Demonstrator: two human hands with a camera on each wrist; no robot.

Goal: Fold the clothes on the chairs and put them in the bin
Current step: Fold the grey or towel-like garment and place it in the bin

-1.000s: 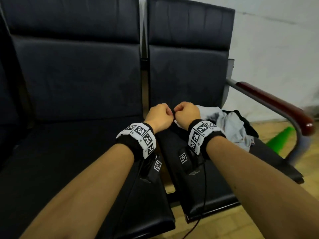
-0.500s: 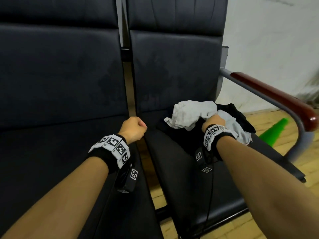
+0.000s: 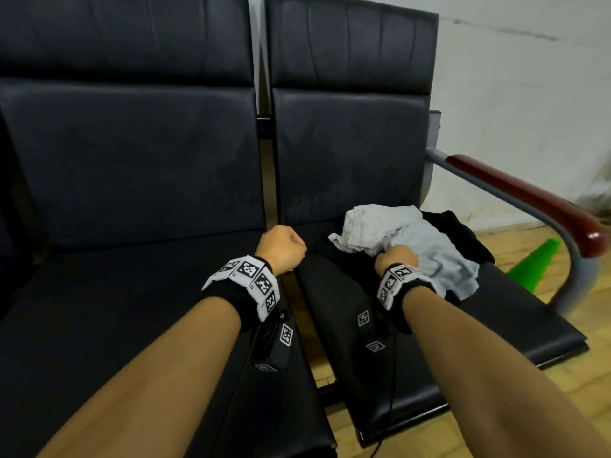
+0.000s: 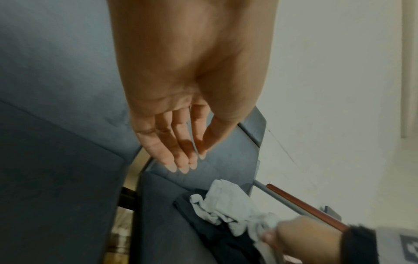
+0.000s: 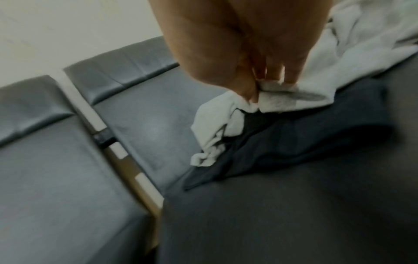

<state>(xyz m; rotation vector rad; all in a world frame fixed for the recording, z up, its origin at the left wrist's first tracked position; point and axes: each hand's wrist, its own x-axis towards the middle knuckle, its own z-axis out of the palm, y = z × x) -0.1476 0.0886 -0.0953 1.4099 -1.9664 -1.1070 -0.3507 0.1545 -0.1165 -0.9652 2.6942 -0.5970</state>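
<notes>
A crumpled white garment (image 3: 393,226) lies on top of a black garment (image 3: 464,233) at the back of the right chair seat (image 3: 515,312). My right hand (image 3: 395,259) sits at the white garment's near edge. In the right wrist view its thumb and fingers (image 5: 291,75) pinch a fold of the white cloth (image 5: 294,101), with the black garment (image 5: 305,139) below. My left hand (image 3: 282,251) hovers over the gap between the two chairs. In the left wrist view its fingers (image 4: 181,151) hang nearly straight and hold nothing.
Two black padded chairs stand side by side, and the left seat (image 3: 115,309) has nothing on it. A grey armrest with a red-brown pad (image 3: 529,200) bounds the right chair. A green object (image 3: 532,266) lies on the wooden floor beyond. No bin is in view.
Both hands were together over the gap between the chairs. My right hand has moved right and taken hold of the white garment, while the left hand stayed by the gap.
</notes>
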